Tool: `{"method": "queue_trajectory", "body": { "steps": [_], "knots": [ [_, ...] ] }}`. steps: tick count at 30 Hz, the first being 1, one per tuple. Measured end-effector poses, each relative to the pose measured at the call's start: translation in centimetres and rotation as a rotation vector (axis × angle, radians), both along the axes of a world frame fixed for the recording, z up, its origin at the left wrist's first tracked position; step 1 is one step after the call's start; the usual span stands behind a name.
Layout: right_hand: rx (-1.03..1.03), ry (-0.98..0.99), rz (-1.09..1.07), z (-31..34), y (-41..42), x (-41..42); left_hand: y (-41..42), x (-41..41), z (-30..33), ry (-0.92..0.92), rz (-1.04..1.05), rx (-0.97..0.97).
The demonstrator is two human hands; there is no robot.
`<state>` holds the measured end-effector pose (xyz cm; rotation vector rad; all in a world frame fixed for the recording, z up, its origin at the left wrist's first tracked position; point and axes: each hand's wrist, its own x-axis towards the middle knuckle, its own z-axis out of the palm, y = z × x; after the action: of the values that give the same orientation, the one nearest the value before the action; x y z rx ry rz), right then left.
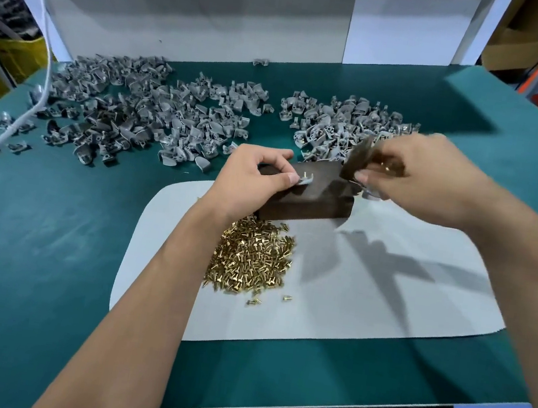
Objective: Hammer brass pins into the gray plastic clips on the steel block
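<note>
Left hand (253, 181) is pinching a gray clip (305, 180) between thumb and fingers, holding it on top of the dark steel block (309, 199); a brass pin (303, 175) is standing upright in the clip. Right hand (427, 177) is gripping a dark flat hammering tool (358, 159), blurred, tilted just above the block's right end; some brass pieces are showing inside that grip too. Block is sitting at the far edge of a white sheet (367, 304) on the green tabletop (48, 242). Loose brass pins pile (252, 260) is lying on the sheet just in front of the block. Gray clips heaps: left (135, 112), right (341, 124), behind the block.
</note>
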<state>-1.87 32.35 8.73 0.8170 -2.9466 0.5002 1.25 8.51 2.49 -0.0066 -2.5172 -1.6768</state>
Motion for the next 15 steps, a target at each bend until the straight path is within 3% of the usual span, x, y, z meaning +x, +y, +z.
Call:
{"method": "queue_trajectory", "body": {
  "steps": [3, 15],
  "knots": [
    [0.119, -0.063, -0.037, -0.5, 1.1, -0.3, 0.0, 0.0, -0.2, -0.004, -0.016, -0.002],
    [0.239, -0.124, -0.049, -1.8, 0.9, -0.9, -0.1, -0.2, -0.4, 0.0, -0.055, -0.008]
  ]
}}
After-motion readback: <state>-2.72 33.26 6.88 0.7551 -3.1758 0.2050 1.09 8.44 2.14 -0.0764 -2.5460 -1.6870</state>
